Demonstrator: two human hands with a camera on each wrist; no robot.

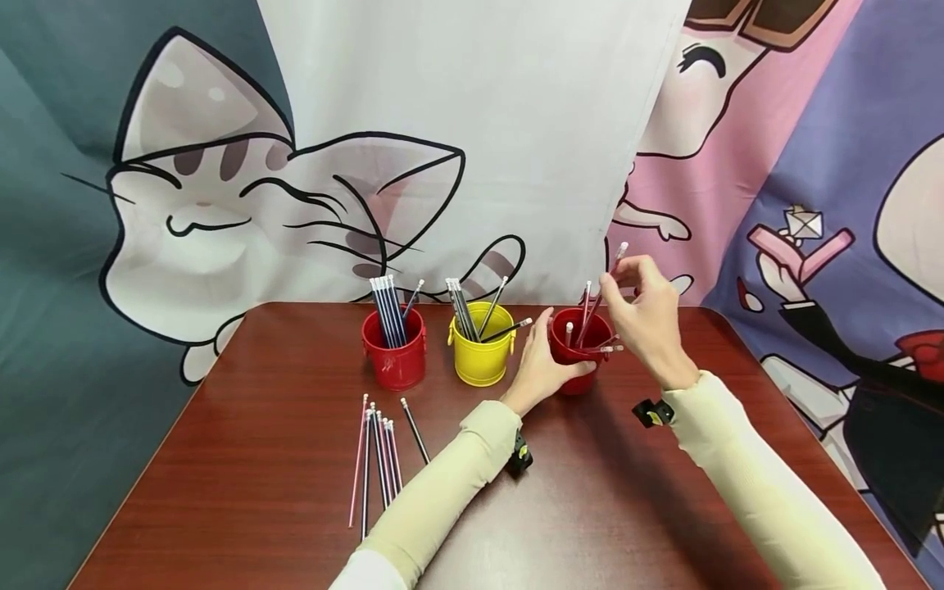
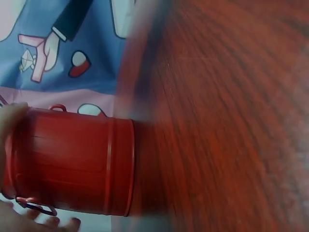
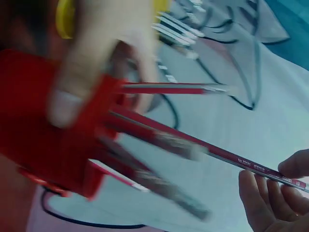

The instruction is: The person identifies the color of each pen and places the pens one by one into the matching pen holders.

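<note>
My left hand [image 1: 541, 370] grips the right-hand red bucket [image 1: 579, 385] at its rim, thumb across the front and fingers round the left side. In the left wrist view the red bucket [image 2: 72, 159] shows its smooth side and small handle lugs. My right hand [image 1: 651, 321] pinches a red pencil [image 3: 241, 162] near its eraser end, above the bucket. The pencil's lower part slants down inside the bucket, its tip hidden. Several other red pencils with white erasers lean in that bucket, as the right wrist view shows.
A yellow bucket [image 1: 481, 365] holding dark pencils stands left of my left hand. Further left is another red bucket [image 1: 398, 370] with several blue-striped pencils. Loose red and dark pencils [image 1: 382, 455] lie on the brown table [image 1: 243, 459] beside my left forearm. A printed cloth hangs behind.
</note>
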